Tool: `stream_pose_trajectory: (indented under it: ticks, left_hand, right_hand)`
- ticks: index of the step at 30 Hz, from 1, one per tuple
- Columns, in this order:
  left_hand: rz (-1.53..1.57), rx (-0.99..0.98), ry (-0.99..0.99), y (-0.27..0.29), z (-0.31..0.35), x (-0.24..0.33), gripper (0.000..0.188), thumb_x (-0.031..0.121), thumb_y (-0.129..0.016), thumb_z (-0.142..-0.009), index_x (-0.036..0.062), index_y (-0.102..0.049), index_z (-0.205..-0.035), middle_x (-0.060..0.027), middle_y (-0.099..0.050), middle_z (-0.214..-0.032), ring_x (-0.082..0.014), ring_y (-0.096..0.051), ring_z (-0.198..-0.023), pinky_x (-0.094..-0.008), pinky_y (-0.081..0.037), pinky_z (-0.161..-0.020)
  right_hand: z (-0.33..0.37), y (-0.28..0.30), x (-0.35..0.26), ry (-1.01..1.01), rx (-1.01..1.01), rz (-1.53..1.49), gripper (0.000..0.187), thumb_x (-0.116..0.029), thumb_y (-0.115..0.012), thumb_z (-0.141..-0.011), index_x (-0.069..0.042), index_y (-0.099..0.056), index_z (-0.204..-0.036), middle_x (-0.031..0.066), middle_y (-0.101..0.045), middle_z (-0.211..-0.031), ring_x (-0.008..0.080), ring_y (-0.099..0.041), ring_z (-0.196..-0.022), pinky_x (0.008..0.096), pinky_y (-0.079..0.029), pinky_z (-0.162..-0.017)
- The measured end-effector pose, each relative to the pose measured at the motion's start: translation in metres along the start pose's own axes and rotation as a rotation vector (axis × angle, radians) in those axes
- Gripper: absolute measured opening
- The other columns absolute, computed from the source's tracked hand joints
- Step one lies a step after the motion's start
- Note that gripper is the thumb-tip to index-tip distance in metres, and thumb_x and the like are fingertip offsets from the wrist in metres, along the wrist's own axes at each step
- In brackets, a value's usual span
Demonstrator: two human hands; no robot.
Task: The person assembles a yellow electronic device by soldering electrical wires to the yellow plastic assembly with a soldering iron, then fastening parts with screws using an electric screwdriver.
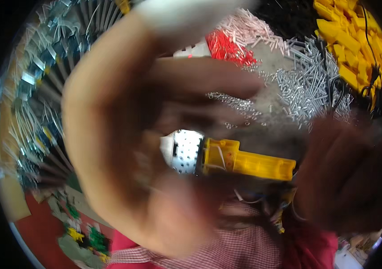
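Note:
My left hand (124,134) is very close to the camera and blurred, filling the middle of the view. It grips the white perforated end of a small yellow plastic part (240,161) with thin wires. My right hand (347,175), dark and blurred at the right, holds the yellow end of the same part. The part lies level between both hands, above my checked red and white clothing (244,246).
On the surface behind lie heaps of small parts: grey metal pins (312,85), red pieces (229,47), pink pieces (253,27), yellow plastic housings (356,40) at the top right. Bundles of metal strips and wires (34,103) fan out at the left.

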State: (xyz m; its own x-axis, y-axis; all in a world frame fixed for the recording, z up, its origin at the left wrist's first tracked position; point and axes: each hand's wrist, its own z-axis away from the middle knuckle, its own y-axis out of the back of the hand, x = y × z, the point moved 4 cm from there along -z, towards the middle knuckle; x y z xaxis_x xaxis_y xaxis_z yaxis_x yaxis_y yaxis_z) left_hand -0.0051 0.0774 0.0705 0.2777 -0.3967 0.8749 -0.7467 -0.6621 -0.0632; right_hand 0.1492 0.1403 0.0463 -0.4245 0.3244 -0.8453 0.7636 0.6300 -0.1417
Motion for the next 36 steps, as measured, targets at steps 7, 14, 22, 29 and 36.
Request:
stream_pose_trajectory:
  ticks: [7, 14, 22, 29, 36]
  left_hand:
    - [-0.702, -0.835, -0.197, 0.008, 0.09, -0.001, 0.056, 0.018, -0.076, -0.066, -0.0034, -0.061, -0.115, -0.0191, -0.064, -0.109, -0.0317, -0.066, -0.098, -0.0346, -0.055, -0.08]
    - [-0.84, -0.776, -0.271, 0.019, 0.117, -0.02, 0.047, 0.017, -0.071, -0.067, 0.0007, -0.062, -0.11, -0.018, -0.063, -0.111, -0.031, -0.063, -0.105, -0.0335, -0.054, -0.079]
    - [-0.967, -0.848, -0.413, 0.0, 0.11, -0.033, 0.029, 0.016, -0.06, -0.075, 0.003, -0.062, -0.1, -0.012, -0.062, -0.095, -0.0229, -0.064, -0.092, -0.0266, -0.041, -0.061]
    - [-0.838, -0.852, -0.707, 0.013, 0.097, -0.039, 0.029, 0.015, -0.063, -0.072, 0.0048, -0.065, -0.098, -0.0065, -0.061, -0.083, -0.017, -0.065, -0.077, -0.0263, -0.04, -0.059]
    - [-0.945, -0.731, -0.579, -0.007, 0.094, -0.038, 0.046, 0.006, -0.06, -0.073, -0.0026, -0.059, -0.118, -0.0124, -0.067, -0.094, -0.0191, -0.061, -0.064, -0.0296, -0.043, -0.054]
  right_hand:
    - [-0.051, 0.042, 0.036, 0.175, -0.212, 1.024, 0.022, -0.006, -0.053, -0.085, -0.001, -0.063, -0.105, 0.0133, -0.063, -0.097, 0.0292, -0.06, -0.093, 0.0344, -0.046, -0.085]
    - [0.03, -0.017, 0.023, -0.114, -0.481, 0.978, 0.021, 0.0, -0.059, -0.073, -0.005, -0.069, -0.09, 0.0083, -0.054, -0.081, 0.0248, -0.053, -0.075, 0.0348, -0.044, -0.065]
    - [0.039, -0.006, 0.039, -0.077, -0.487, 1.043, 0.031, 0.002, -0.061, -0.069, -0.01, -0.069, -0.097, 0.007, -0.054, -0.086, 0.0255, -0.056, -0.076, 0.0341, -0.047, -0.063]
    - [0.072, 0.064, -0.023, -0.238, -0.457, 1.496, 0.047, 0.005, -0.053, -0.07, -0.001, -0.061, -0.116, 0.0125, -0.058, -0.117, 0.0372, -0.053, -0.114, 0.046, -0.04, -0.101]
    - [0.085, 0.083, -0.021, -0.156, -0.378, 1.119, 0.025, -0.005, -0.066, -0.074, -0.007, -0.063, -0.098, 0.0056, -0.064, -0.089, 0.0253, -0.063, -0.095, 0.0453, -0.043, -0.096]
